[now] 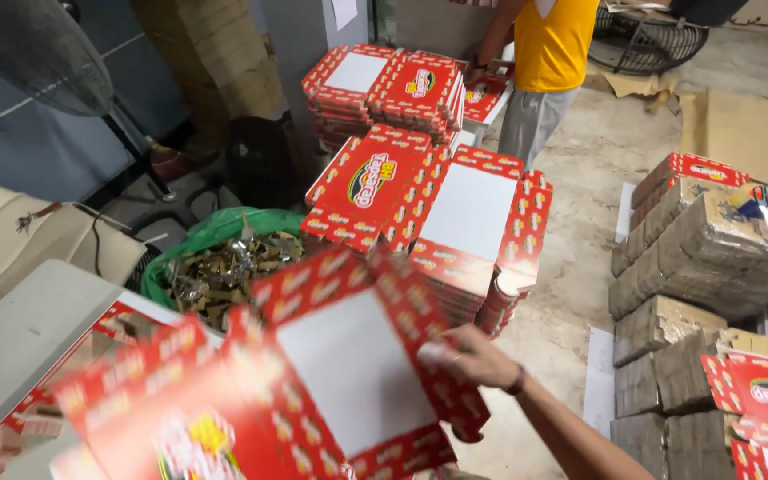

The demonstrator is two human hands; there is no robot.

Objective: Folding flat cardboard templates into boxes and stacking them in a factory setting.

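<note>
My right hand [477, 357] reaches in from the lower right and grips the right edge of a red and white folded cardboard box [348, 373] with its white inner face toward me. A second red box blank [162, 418] lies blurred at the lower left, partly under the first. My left hand is out of sight. Beyond the held box stand stacks of the same folded red boxes [455, 222], some red face up, some white face up.
A green bag of cardboard scraps [224, 262] sits left of the stacks. Bundles of flat grey-brown blanks [695, 258] fill the right side. A person in a yellow shirt [548, 53] stands at the back. A pale table surface [20, 338] and a fan [37, 53] are at the left.
</note>
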